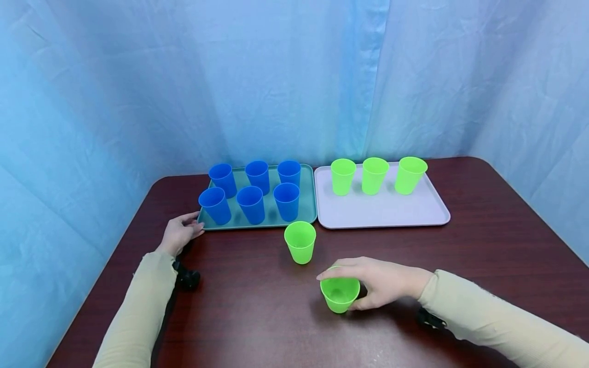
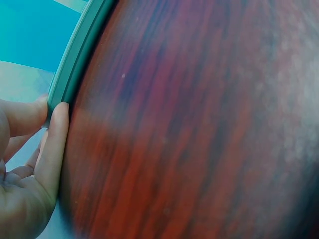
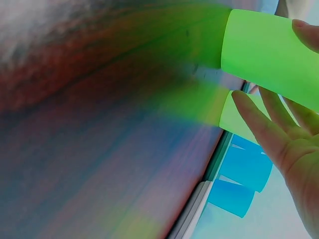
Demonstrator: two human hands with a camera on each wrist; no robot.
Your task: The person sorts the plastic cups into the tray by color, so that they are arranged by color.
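Your right hand (image 1: 379,282), low and right of centre in the head view, has its fingers curled round a green cup (image 1: 340,295) that stands on the worktop (image 1: 483,255). A second green cup (image 1: 300,242) stands loose just above it, near the trays. Your left hand (image 1: 178,232) rests at the corner of the teal tray (image 1: 307,204), fingers straight against its rim. Six blue cups (image 1: 252,203) already fill that tray; three green cups (image 1: 374,175) line the back of the white tray (image 1: 391,212). By my reckoning, two green cups are left to place.
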